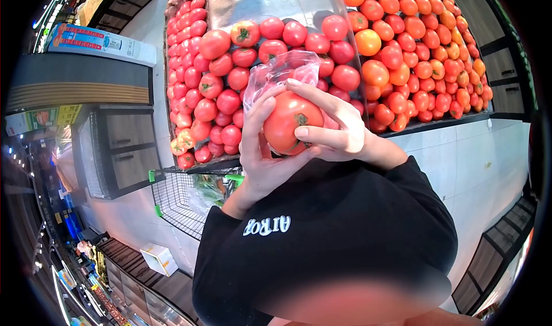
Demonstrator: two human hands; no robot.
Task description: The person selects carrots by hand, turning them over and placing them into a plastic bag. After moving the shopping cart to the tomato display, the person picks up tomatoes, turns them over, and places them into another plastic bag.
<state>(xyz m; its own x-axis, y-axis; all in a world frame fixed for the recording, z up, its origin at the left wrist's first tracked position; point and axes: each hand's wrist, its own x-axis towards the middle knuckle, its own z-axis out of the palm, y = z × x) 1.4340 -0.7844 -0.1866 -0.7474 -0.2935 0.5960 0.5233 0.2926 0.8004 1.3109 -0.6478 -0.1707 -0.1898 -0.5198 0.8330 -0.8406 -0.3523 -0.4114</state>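
Two hands share one tomato (290, 122): left hand (259, 153) and right hand (339, 133) both wrap their fingers round it. The plastic bag (279, 73) is bunched behind it, probably pinned by the left fingers. The cupped grip likely spreads pressure, holding it clear of the tomato pile (215, 43).

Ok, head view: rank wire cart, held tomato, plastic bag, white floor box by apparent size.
1. wire cart
2. tomato and plastic bag: alike, both near the camera
3. white box, smallest
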